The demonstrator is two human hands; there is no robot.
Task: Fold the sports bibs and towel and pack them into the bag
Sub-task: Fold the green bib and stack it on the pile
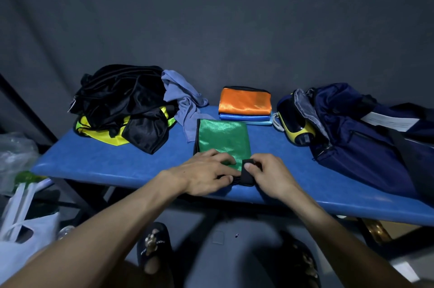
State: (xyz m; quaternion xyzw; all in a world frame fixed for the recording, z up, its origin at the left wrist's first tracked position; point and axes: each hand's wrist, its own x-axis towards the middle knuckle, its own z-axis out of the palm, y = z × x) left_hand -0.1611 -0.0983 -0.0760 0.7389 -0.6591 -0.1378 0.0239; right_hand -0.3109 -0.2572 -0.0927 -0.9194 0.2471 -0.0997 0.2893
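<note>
- A shiny green satin sports bib with black trim (pixel 223 139) lies folded into a narrow rectangle on the padded blue bench top (pixel 98 160), its near end at the front edge of the bench
- The left hand (pixel 206 176) lies on the near end of the green bib, fingers spread and slightly bent, pressing the cloth flat against the bench; the thumb rests at the black trim on the near edge
- The right hand (pixel 265 173) pinches a fold of the bib's black trim between thumb and curled fingers, just beside the left hand, at the near right corner of the bib
- Behind the green bib, near the back of the bench, sits a stack of folded bibs: a shiny orange satin bib with black trim (pixel 245 102) on top, a blue folded bib (pixel 244 116) under it and a paler blue layer at the bottom
- A crumpled grey-blue towel (pixel 183 99) lies unfolded at the back left, touching a heap of black mesh and neon yellow bibs (pixel 124 106)
- A dark navy fabric duffel bag (pixel 352 128) stands open at the right end of the bench, with a yellow and black object (pixel 296 128) at its mouth
- Black slippers (pixel 155 245) show on the floor below, and a white plastic bag (pixel 21 240) lies at the lower left
</note>
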